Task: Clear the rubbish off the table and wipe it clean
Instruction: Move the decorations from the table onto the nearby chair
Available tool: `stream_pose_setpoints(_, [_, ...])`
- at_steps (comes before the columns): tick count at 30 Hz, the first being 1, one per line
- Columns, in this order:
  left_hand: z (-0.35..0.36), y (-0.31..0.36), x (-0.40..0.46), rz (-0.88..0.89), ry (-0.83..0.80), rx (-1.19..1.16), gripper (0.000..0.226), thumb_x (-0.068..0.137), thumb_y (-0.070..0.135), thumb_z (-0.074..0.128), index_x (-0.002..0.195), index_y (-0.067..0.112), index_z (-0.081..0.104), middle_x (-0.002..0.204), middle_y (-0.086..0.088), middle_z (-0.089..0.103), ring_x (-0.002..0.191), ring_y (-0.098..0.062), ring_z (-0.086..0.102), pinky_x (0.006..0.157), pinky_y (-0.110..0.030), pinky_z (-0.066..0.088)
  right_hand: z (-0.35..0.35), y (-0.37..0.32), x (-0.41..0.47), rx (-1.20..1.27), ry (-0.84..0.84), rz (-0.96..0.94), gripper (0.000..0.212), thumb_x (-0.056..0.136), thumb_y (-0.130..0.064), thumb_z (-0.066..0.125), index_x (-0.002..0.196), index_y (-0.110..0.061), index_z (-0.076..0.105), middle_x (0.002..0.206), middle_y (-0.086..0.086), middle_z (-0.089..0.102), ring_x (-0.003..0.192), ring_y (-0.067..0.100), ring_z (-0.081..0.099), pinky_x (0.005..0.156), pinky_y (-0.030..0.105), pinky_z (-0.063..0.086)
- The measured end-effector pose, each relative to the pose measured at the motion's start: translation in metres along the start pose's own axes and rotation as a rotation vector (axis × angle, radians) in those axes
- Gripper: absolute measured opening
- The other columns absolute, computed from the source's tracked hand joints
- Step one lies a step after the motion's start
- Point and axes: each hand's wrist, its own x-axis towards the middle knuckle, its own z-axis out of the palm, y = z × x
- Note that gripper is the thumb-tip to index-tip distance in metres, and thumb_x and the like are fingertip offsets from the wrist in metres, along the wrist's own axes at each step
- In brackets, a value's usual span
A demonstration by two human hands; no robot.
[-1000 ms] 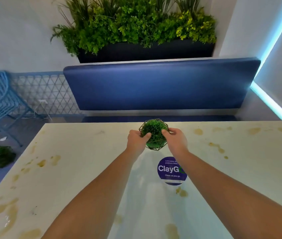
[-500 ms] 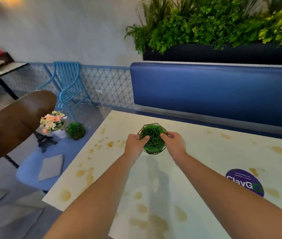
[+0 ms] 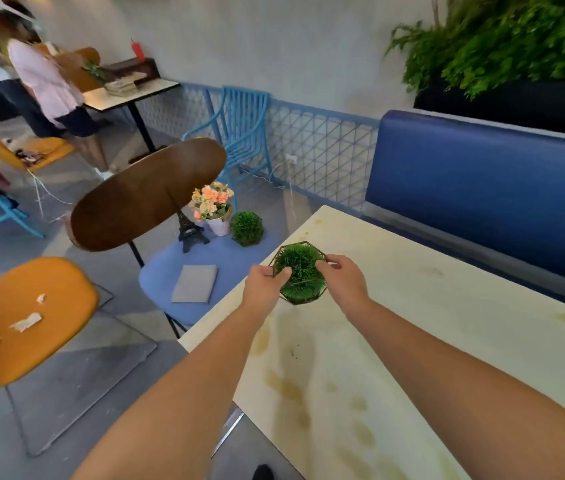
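Observation:
A green grass ball in a wire geometric frame [image 3: 301, 271] is lifted over the left part of the pale table [image 3: 430, 341]. My left hand [image 3: 264, 283] grips its left side and my right hand [image 3: 342, 279] grips its right side. The tabletop carries several brownish stains, thickest along its near left side.
Left of the table stands a blue-seated chair [image 3: 177, 282] with a brown back, bearing a grey cloth [image 3: 195, 284], a small tower model [image 3: 189, 228], a flower pot [image 3: 214, 207] and another grass ball [image 3: 246, 228]. An orange chair [image 3: 28, 323] holds paper scraps. A blue bench [image 3: 482, 195] runs behind the table. People stand far left.
Both hands have carried the grass ball leftward across the table toward its left edge. My view has swung left, bringing the chairs into sight.

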Motion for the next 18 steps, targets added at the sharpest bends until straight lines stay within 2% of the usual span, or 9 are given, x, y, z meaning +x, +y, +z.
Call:
stream_pose_setpoints(2, [-0.021,-0.016,0.022,-0.02,0.032,-0.002,0.067,0.061,0.079,0.064,0.068,0.014,0.053,0.072,-0.003,0.042,0.07,-0.016,0.039,0.072,-0.033,0.037,0.026,-0.007,0.009,0.006,-0.032,-0.013,0.036,0.094,-0.031,0.06,0.126,-0.015,0.059,0.117,0.004,0.065,0.092,0.016,0.055,0.076,0.025,0.038])
stream_pose_setpoints(4, [-0.043,-0.032,0.05,-0.026,0.053,0.024,0.072,0.058,0.084,0.059,0.078,0.015,0.059,0.078,0.0,0.051,0.071,-0.015,0.044,0.072,-0.034,0.039,0.056,-0.017,0.019,0.007,-0.049,-0.018,0.034,0.093,-0.03,0.061,0.123,-0.014,0.06,0.115,0.004,0.066,0.091,0.017,0.056,0.074,0.026,0.038])
stream_pose_setpoints(7, [-0.078,-0.031,0.075,-0.057,0.05,0.026,0.059,0.075,0.066,0.062,0.08,0.008,0.052,0.072,-0.015,0.049,0.066,-0.025,0.048,0.068,-0.036,0.045,0.101,-0.029,0.04,0.023,-0.061,-0.015,0.031,0.092,-0.028,0.064,0.119,-0.014,0.06,0.112,0.004,0.066,0.088,0.017,0.057,0.064,0.026,0.039])
stream_pose_setpoints(9, [-0.103,-0.028,0.094,-0.069,0.007,0.033,0.044,0.09,0.045,0.063,0.078,0.009,0.042,0.066,-0.013,0.031,0.057,-0.024,0.033,0.061,-0.036,0.031,0.133,-0.038,0.057,0.03,-0.062,-0.006,0.028,0.091,-0.027,0.065,0.116,-0.014,0.06,0.11,0.004,0.064,0.087,0.016,0.056,0.059,0.023,0.039])
stream_pose_setpoints(11, [-0.127,-0.03,0.114,-0.079,-0.029,0.06,0.035,0.096,0.036,0.059,0.077,0.011,0.043,0.067,-0.011,0.025,0.054,-0.019,0.024,0.061,-0.034,0.022,0.163,-0.044,0.073,0.011,-0.066,0.007,0.031,0.091,-0.027,0.066,0.118,-0.013,0.06,0.111,0.003,0.063,0.089,0.016,0.055,0.067,0.026,0.04])
stream_pose_setpoints(13, [-0.147,-0.034,0.131,-0.1,-0.04,0.049,0.025,0.097,0.036,0.057,0.088,0.013,0.052,0.077,-0.006,0.043,0.064,-0.018,0.043,0.062,-0.033,0.034,0.191,-0.049,0.089,-0.015,-0.086,0.014,0.035,0.091,-0.027,0.067,0.121,-0.012,0.059,0.117,0.005,0.063,0.095,0.019,0.058,0.076,0.025,0.04])
stream_pose_setpoints(15, [-0.166,-0.036,0.149,-0.114,-0.037,0.032,0.02,0.098,0.033,0.056,0.105,0.014,0.057,0.097,-0.003,0.056,0.089,-0.019,0.058,0.072,-0.026,0.047,0.222,-0.053,0.108,-0.041,-0.111,0.031,0.039,0.091,-0.026,0.068,0.125,-0.011,0.057,0.123,0.005,0.062,0.107,0.022,0.059,0.079,0.025,0.04])
stream_pose_setpoints(16, [-0.172,-0.037,0.153,-0.114,-0.038,0.026,0.013,0.099,0.029,0.055,0.099,0.016,0.058,0.095,-0.001,0.058,0.09,-0.017,0.06,0.068,-0.02,0.048,0.232,-0.053,0.114,-0.052,-0.124,0.037,0.039,0.092,-0.026,0.067,0.126,-0.01,0.056,0.125,0.005,0.061,0.11,0.022,0.059,0.08,0.025,0.04])
stream_pose_setpoints(18, [-0.185,-0.038,0.168,-0.111,-0.051,0.035,0.018,0.1,0.024,0.054,0.082,0.022,0.056,0.087,0.003,0.057,0.08,-0.01,0.057,0.065,-0.022,0.044,0.257,-0.053,0.131,-0.086,-0.148,0.045,0.039,0.093,-0.026,0.065,0.128,-0.011,0.055,0.125,0.006,0.061,0.109,0.022,0.059,0.078,0.026,0.04])
